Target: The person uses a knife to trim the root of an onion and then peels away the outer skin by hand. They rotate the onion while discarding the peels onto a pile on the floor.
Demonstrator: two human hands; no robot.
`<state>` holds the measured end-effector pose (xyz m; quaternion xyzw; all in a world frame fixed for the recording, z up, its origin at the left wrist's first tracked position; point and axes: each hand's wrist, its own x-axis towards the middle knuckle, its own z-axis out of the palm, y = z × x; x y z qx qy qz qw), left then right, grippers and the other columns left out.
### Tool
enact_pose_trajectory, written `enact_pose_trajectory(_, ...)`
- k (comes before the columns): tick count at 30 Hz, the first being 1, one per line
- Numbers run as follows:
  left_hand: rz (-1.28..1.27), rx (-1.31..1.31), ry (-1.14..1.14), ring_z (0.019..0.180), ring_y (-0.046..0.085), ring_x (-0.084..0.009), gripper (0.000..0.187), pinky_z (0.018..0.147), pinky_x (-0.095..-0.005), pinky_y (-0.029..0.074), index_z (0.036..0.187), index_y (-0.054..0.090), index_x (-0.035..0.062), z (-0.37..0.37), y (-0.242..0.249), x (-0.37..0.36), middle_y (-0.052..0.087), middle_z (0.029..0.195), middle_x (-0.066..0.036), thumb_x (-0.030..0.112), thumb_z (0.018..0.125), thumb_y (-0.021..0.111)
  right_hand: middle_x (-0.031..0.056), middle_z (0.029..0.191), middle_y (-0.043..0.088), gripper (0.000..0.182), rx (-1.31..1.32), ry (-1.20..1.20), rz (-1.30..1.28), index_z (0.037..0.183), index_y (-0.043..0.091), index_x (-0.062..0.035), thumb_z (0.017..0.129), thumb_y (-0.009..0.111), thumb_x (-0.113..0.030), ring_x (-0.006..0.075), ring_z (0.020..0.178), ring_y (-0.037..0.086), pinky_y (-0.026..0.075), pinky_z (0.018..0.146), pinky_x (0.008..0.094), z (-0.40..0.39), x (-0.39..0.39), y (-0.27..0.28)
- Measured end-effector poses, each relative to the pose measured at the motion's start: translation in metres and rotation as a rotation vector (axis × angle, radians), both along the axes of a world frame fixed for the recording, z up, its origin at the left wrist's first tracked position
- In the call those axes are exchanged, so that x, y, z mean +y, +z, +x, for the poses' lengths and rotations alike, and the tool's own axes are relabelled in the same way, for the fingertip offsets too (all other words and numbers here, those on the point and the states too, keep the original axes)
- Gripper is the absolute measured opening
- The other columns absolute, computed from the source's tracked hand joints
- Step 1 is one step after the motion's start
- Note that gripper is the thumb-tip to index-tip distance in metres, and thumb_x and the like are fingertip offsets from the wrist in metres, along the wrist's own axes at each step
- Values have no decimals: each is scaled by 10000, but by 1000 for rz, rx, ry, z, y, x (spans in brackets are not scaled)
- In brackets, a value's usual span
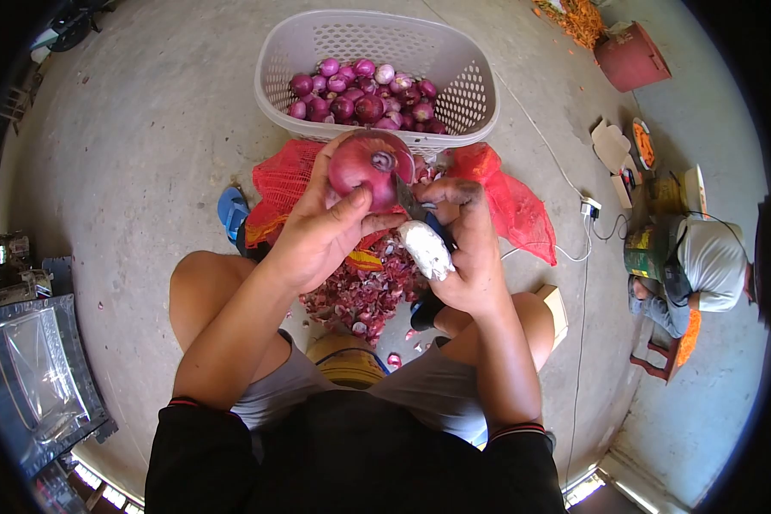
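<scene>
A large red onion (355, 163) rests in my left hand (313, 231), its fingers wrapped round it and the thumb pressed on its front. My right hand (471, 248) grips a knife (409, 201), whose dark blade touches the onion's right side near the root end. White wrapping covers my right thumb. Below both hands lies a heap of onion skins and scraps (360, 300) on the floor between my legs. Just beyond the hands, a grey plastic basket (270, 77) holds many onions (368, 108).
Red mesh bags (522, 210) lie beside the basket. A white cable with a socket block (589, 207) runs along the floor at right. Farther right, another person (711, 265) sits by the wall near a red bucket (632, 58). Black machinery (38, 377) stands at left.
</scene>
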<state>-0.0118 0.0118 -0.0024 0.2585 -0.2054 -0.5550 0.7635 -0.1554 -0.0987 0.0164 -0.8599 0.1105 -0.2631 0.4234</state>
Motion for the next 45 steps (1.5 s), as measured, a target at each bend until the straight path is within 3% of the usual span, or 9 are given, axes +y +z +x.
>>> enact_pose_trajectory(1,3,-21,13,1198,438,-240,610,954,-474,412,1398,164,168,-1,0,0,359,1348,-96,144,908,527,199,1061,602,523,-5,9,-26,1156,356,22,717,632,-46,375,1011,580,472,805,416,1,0,3)
enact_pose_trajectory(3,17,-40,14,1198,436,-238,626,955,-469,414,1396,165,165,0,-1,0,359,1345,-95,128,899,543,198,1042,606,475,63,-16,221,1144,388,11,723,607,-19,373,982,592,478,790,409,0,3,-1)
enact_pose_trajectory(5,29,-66,19,1197,434,-234,636,957,-459,417,1394,166,161,0,-1,0,359,1343,-94,117,892,554,194,1015,609,437,102,-39,310,1127,418,0,724,587,7,371,953,602,482,779,403,0,3,-3)
enact_pose_trajectory(16,71,-166,59,1191,431,-221,648,958,-418,442,1373,182,132,-2,2,1,361,1335,-94,92,868,586,175,882,606,340,24,-129,-32,1040,493,-27,718,602,-16,383,819,605,481,682,409,5,2,5)
enact_pose_trajectory(27,69,-242,86,1190,417,-192,663,976,-349,402,1349,194,110,-5,2,1,373,1314,-92,40,840,613,122,666,558,167,97,-150,-8,819,546,-54,731,657,-142,333,630,585,442,548,397,8,0,10)
enact_pose_trajectory(31,72,-319,101,1190,411,-187,675,986,-339,379,1334,200,104,-6,1,0,379,1302,-94,-2,819,624,110,633,532,186,85,-171,-34,739,532,-53,731,673,-174,311,577,565,418,503,383,9,-1,7)
enact_pose_trajectory(34,87,-353,141,1190,439,-216,728,1018,-372,343,1384,182,94,-9,1,-1,431,1270,-104,94,819,642,103,616,522,195,65,-199,-107,723,529,-54,699,684,-169,297,557,551,415,489,377,9,-2,7)
enact_pose_trajectory(37,34,-303,130,1187,412,-184,678,1000,-346,357,1332,204,102,-7,0,-1,383,1295,-99,0,815,632,99,610,510,210,25,-225,-229,718,522,-54,658,692,-163,290,544,536,411,478,377,9,-3,3)
enact_pose_trajectory(45,21,-292,154,1184,417,-187,692,1006,-344,344,1334,207,96,-7,4,0,386,1295,-97,0,805,642,104,615,502,245,-48,-266,-253,724,517,-44,636,705,-173,289,538,522,405,472,382,13,1,-1)
